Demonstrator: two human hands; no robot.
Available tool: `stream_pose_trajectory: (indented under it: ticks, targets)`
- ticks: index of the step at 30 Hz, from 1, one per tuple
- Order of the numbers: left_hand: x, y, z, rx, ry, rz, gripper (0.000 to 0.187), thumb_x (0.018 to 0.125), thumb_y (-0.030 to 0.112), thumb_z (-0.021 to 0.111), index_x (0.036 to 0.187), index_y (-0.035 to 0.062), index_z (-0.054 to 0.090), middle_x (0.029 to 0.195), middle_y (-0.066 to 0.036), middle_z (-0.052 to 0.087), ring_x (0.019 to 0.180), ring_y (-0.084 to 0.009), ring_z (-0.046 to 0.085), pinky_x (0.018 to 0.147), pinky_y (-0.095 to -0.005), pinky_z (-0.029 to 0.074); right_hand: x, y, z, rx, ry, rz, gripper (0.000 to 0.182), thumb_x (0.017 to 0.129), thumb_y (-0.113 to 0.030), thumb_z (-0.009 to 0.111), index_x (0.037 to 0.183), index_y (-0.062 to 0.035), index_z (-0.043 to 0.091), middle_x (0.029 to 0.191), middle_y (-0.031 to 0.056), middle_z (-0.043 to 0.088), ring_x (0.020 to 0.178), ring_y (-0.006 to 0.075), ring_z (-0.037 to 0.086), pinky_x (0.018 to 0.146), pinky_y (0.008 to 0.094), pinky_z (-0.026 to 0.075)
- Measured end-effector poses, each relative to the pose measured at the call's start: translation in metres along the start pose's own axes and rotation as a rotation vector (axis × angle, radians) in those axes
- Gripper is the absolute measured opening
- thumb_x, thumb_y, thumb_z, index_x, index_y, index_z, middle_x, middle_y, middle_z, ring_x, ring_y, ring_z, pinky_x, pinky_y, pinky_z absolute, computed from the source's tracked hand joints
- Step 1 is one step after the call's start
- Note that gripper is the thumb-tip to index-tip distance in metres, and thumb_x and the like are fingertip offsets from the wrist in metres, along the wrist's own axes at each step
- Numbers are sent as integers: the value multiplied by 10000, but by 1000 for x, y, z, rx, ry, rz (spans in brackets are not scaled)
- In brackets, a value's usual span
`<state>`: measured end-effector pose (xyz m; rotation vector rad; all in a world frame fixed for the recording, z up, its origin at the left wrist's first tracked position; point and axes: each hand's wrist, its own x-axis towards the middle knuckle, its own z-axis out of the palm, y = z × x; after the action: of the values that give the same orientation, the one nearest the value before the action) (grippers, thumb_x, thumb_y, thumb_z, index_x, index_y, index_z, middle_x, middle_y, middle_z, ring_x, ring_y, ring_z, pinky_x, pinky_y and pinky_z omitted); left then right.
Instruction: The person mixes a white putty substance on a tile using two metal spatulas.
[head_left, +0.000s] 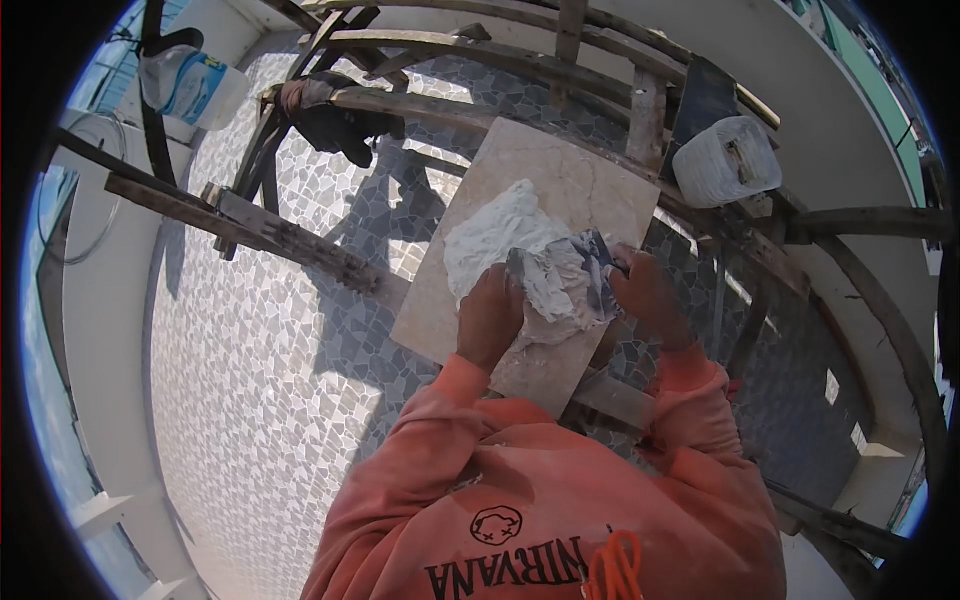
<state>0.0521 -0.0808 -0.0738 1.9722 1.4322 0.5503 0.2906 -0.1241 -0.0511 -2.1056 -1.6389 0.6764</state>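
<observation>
A mound of white putty (505,235) lies spread over a beige stone-like slab (590,165) in front of me. My left hand (490,312) is closed on a putty knife (516,266), whose blade stands at the near side of the mound. On the other side, my right hand (640,285) grips a wider scraper (598,268) with putty smeared across its blade. Some putty sits between the two blades. Both handles are mostly hidden by my fingers.
Wooden scaffold beams (430,100) run around the slab. A white plastic container (727,162) with a cut opening stands at the right, and a labelled plastic jug (195,88) hangs upper left. Dark cloth (335,120) drapes over a beam. Patterned floor (250,330) lies below.
</observation>
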Motion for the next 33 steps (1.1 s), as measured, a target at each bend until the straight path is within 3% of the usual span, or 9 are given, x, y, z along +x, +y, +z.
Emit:
stream_pose_trajectory:
  ticks: [6,8,13,16,18,21,27,30,33]
  targets:
    - [-5,-9,-8,-32,62,-63,198,943,179,550,1017,-4,567,882,-250,654,801,-463,632,696,-530,488,23,11,23,-213,-21,-195,319,854,-81,512,1131,-20,657,964,216,680,852,388,676,791,447,549]
    - [-5,-9,-13,-57,71,-97,202,936,184,561,1006,-5,575,850,-254,652,804,-462,635,696,-523,486,15,-3,46,-237,-1,-428,237,804,-48,556,1020,-9,647,907,172,678,847,342,671,708,442,552]
    - [-8,-19,-30,-64,68,-151,228,941,194,566,1037,-11,592,849,-257,658,805,-459,639,690,-509,482,-14,-1,60,-396,-145,-680,273,813,-69,600,1074,-13,658,890,97,653,858,271,652,669,412,545]
    - [-11,-22,-46,-95,89,-175,256,945,204,572,1077,-12,605,849,-252,662,767,-433,648,670,-485,483,-4,35,50,-251,-9,-453,310,821,-76,603,1121,-27,662,864,122,655,857,281,660,677,415,533]
    - [-12,-25,-53,-132,118,-180,266,944,206,579,1092,-12,612,840,-247,662,727,-404,653,649,-462,484,-3,60,34,-429,327,-498,361,809,-69,586,1159,-9,648,886,199,681,886,348,675,729,420,527]
    - [-12,-32,-59,-200,145,-178,260,943,200,588,1087,-15,620,814,-234,657,665,-345,650,617,-420,480,18,99,13,-125,-71,6,376,805,-92,569,1161,8,636,966,261,684,953,399,669,793,434,518]
    - [-17,-35,-74,-246,148,-176,225,957,180,590,1058,-19,622,768,-191,642,608,-236,615,589,-358,466,-58,90,26,32,-169,298,315,826,-136,600,1102,11,639,903,243,666,880,406,660,816,443,506]
    - [-16,-36,-72,-254,159,-138,220,958,175,595,1060,-19,618,758,-183,636,604,-212,604,584,-347,461,-77,76,57,82,-271,407,256,841,-130,641,1049,19,633,775,144,620,715,265,615,748,394,526]
    - [-13,-32,-68,-242,113,-117,220,956,176,600,1055,-20,614,754,-187,631,602,-213,602,585,-349,458,-85,54,87,591,-259,613,196,853,-105,670,1005,13,633,751,36,557,639,121,511,617,330,504]
